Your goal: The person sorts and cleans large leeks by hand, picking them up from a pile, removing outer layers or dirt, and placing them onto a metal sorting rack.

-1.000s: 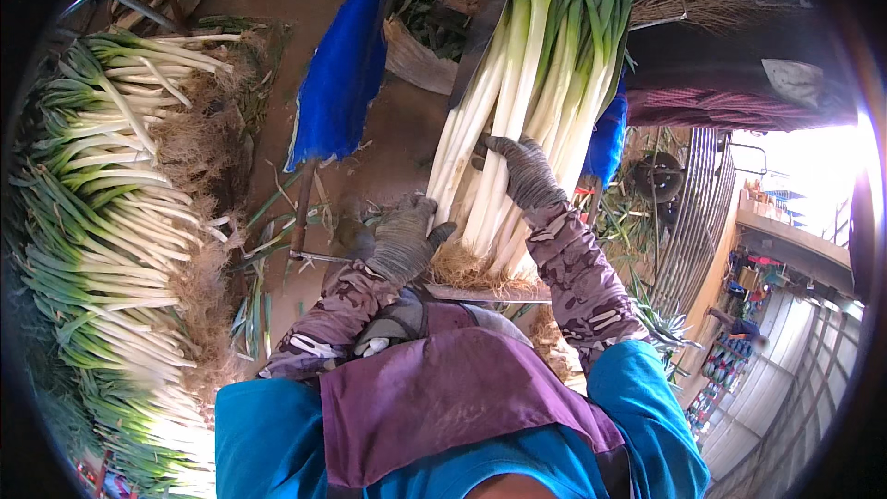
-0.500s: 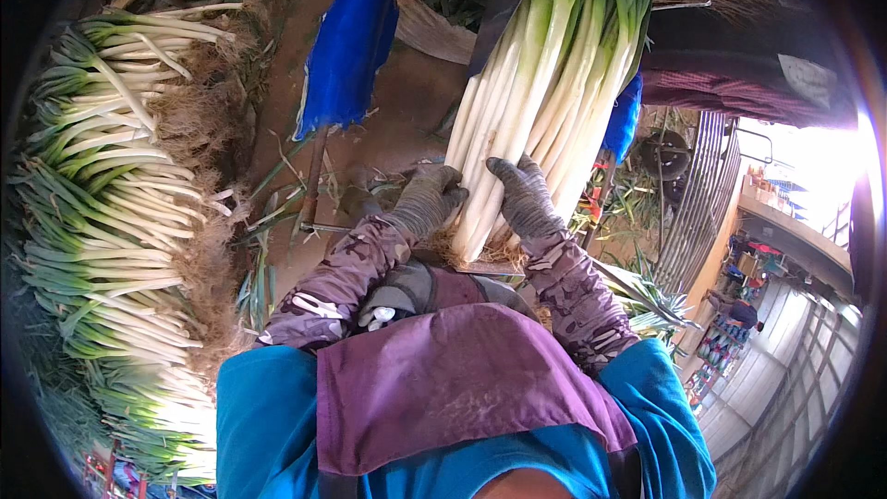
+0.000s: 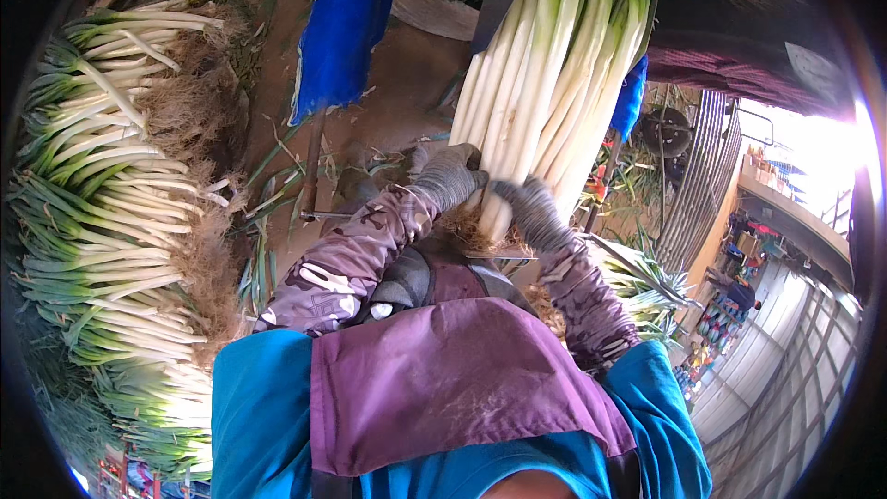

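The bunch of leeks (image 3: 517, 102) lies gathered before the person, roots (image 3: 462, 226) still on (no tie shows); a big leek pile (image 3: 139, 222) at left looks unbunched. The left hand (image 3: 449, 176) and right hand (image 3: 535, 212) touch the lower stalks, fingers curled; how firmly, I cannot tell.

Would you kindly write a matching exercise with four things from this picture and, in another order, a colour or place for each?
1. Apron
2. Stalk pile
3. Left hand
4. Stalk bundle

A. Gloved in grey
B. Along the picture's left side
C. Green toward the picture's top edge, white lower down
D. Purple

Pairs: 1-D, 2-B, 3-A, 4-C
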Demonstrator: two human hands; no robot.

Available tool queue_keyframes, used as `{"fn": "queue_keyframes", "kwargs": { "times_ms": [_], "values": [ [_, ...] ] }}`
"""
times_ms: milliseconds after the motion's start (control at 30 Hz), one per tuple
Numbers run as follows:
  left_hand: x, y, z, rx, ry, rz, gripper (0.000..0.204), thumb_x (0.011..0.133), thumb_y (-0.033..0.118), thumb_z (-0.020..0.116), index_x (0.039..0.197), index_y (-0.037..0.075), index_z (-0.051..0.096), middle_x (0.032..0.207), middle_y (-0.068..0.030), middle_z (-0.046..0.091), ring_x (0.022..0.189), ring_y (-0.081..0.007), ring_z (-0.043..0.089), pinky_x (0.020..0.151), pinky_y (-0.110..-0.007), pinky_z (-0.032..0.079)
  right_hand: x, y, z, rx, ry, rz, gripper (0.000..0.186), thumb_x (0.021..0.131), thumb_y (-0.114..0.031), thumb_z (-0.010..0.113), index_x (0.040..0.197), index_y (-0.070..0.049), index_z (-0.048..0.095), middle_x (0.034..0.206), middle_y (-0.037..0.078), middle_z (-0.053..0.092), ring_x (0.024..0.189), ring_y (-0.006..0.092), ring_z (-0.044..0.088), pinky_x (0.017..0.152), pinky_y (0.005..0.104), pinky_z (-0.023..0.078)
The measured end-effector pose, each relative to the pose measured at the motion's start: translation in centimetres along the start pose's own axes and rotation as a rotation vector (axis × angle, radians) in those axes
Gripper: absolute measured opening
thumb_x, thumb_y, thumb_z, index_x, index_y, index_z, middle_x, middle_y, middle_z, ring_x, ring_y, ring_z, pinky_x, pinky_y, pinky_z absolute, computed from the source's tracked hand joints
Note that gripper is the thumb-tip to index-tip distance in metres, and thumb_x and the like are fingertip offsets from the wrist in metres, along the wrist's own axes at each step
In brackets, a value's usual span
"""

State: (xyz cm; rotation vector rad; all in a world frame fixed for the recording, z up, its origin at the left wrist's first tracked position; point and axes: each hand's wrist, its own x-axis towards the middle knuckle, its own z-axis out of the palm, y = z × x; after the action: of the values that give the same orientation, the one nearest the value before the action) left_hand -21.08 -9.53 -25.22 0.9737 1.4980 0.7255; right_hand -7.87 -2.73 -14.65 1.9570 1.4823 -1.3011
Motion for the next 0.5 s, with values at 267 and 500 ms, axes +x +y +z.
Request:
{"fn": "queue_keyframes", "kwargs": {
  "times_ms": [267,500],
  "values": [
    [-2.3,-2.2,0.7,0.032,-0.034,-0.007,0.034,0.086,0.025,0.072,0.113,0.004,0.066,0.104,-0.0202,0.071,0.100,-0.0362,0.068,0.089,-0.044,0.052,0.7,5.1,3.4,0.233,-0.017,-0.160,0.036,0.088,-0.021,0.073,0.112,0.005,0.066,0.089,0.013,0.071,0.076,0.0196,0.066,0.067,0.0330,0.053],
    [-3.2,0.6,0.4,-0.073,0.182,0.132,0.027,0.089,0.023,0.069,0.109,0.005,0.066,0.097,-0.0219,0.071,0.095,-0.0379,0.069,0.083,-0.045,0.054,-1.3,4.4,3.9,0.351,-0.054,-0.127,0.031,0.092,-0.019,0.067,0.114,0.003,0.063,0.087,0.008,0.068,0.074,0.0165,0.062,0.066,0.0310,0.051]
  ]
}}
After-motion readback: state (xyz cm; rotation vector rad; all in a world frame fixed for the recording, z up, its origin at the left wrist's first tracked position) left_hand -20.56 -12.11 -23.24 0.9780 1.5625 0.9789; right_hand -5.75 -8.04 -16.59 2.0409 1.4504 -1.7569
